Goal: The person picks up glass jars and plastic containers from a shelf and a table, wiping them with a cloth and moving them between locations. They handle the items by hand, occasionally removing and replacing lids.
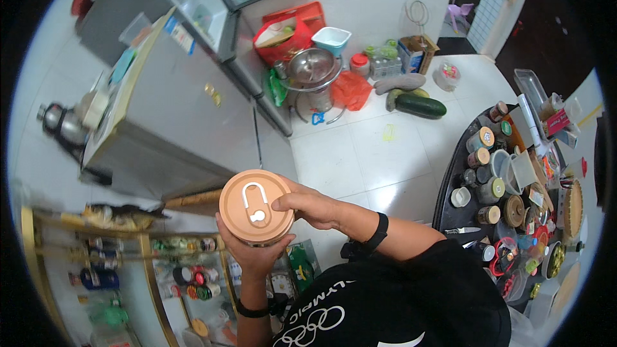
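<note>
A round canister with a peach-coloured plastic lid [258, 202] is held between my two hands, its top facing the camera. The lid has a white-edged loop and a small white part in its middle. My left hand [253, 253] wraps the near side of the canister, with fingertips at its left edge and the thumb at its lower right. From the right, my right hand [308, 205] grips the far right side, its thumb resting on the lid; its other fingers are mostly hidden. The canister's body and contents are largely hidden under the lid.
A grey refrigerator [193, 101] stands at left, another with an open door behind it. Shelves of jars [149, 260] are at lower left. A dark round table [450, 193] crowded with jars stands right. Large gourds [419, 106] and a steel bowl [311, 65] are farther back.
</note>
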Demonstrator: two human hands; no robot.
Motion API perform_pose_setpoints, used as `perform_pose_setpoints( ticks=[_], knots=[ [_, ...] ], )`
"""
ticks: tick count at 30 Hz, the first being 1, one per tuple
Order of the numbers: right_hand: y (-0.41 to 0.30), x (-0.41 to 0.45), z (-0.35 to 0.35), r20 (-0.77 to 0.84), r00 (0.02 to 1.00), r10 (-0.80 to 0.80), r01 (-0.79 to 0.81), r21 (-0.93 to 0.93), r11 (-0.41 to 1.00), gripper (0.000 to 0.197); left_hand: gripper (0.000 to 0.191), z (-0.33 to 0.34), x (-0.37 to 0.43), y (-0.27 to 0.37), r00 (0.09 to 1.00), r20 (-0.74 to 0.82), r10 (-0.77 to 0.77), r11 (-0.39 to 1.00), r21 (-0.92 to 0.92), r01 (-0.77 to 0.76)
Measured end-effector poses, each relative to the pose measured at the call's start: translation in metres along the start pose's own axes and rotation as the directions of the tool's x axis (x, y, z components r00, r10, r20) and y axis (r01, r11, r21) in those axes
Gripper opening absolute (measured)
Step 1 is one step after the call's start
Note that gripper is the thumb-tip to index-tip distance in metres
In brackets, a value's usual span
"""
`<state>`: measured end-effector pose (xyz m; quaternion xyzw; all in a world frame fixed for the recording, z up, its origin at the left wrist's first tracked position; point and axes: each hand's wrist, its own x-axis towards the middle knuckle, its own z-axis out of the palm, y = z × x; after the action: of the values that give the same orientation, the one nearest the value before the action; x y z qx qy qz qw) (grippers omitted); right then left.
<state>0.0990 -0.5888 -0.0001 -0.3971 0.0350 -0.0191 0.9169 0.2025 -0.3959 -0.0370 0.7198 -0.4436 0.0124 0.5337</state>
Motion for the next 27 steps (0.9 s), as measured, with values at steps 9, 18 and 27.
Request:
perform_pose_setpoints(
  ticks=[9,18,27],
  knots=[
    [-0.088,-0.022,-0.111,-0.225,0.940,-0.257,0.211,-0.210,0.955,0.079,0.133,0.110,0.134,-0.002,0.909,0.365,-0.198,0.619,-0.673,0.405],
    [-0.141,-0.012,-0.225,-0.428,0.761,-0.487,0.185,-0.576,0.796,0.084,0.106,0.245,0.251,-0.069,0.617,0.781,-0.097,0.373,-0.546,0.750],
    [-0.251,0.022,-0.332,-0.564,0.591,-0.577,0.191,-0.597,0.779,0.083,0.088,0.392,0.403,-0.094,0.442,0.896,0.048,0.357,-0.429,0.830]
  ],
)
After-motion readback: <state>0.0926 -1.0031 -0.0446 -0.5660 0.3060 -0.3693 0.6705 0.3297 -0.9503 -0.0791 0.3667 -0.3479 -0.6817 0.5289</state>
